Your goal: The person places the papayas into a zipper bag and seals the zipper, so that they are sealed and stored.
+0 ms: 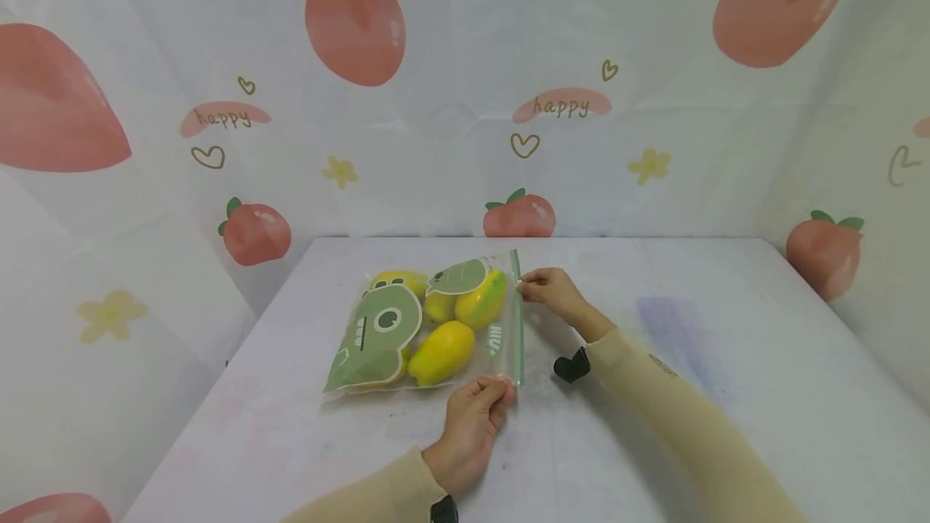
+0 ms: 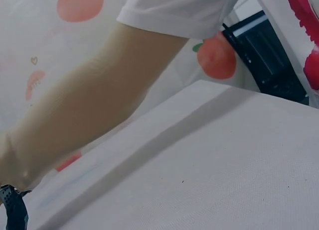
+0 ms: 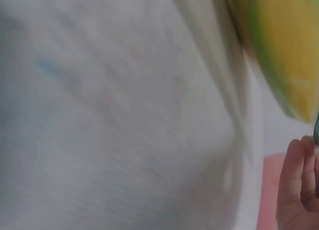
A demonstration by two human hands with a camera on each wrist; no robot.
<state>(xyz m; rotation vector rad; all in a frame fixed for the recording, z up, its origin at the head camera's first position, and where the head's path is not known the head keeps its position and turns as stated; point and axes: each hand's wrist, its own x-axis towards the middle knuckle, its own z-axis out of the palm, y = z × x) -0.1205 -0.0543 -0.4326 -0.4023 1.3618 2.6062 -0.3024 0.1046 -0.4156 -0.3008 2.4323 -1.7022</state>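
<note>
A clear zip bag [image 1: 483,357] with a green cartoon print lies on the table, its green zip edge [image 1: 518,321] toward the right. Inside it are several yellow, partly green mango-like fruits [image 1: 441,353]. My left hand [image 1: 468,426] pinches the near corner of the bag by the zip edge. Farther back, the fingers of my right hand [image 1: 555,293] pinch that same edge from the right. The right wrist view catches the right hand's fingers [image 3: 294,182] at its border, below one fruit [image 3: 284,51] in the bag. My left hand is outside the left wrist view.
The white table [image 1: 719,281] runs back to a cloth backdrop [image 1: 450,160] printed with peaches. A black wrist device [image 1: 571,366] sits below the right forearm. In the left wrist view, a beige-sleeved arm [image 2: 94,95] crosses above the table, with a dark object [image 2: 266,58] behind.
</note>
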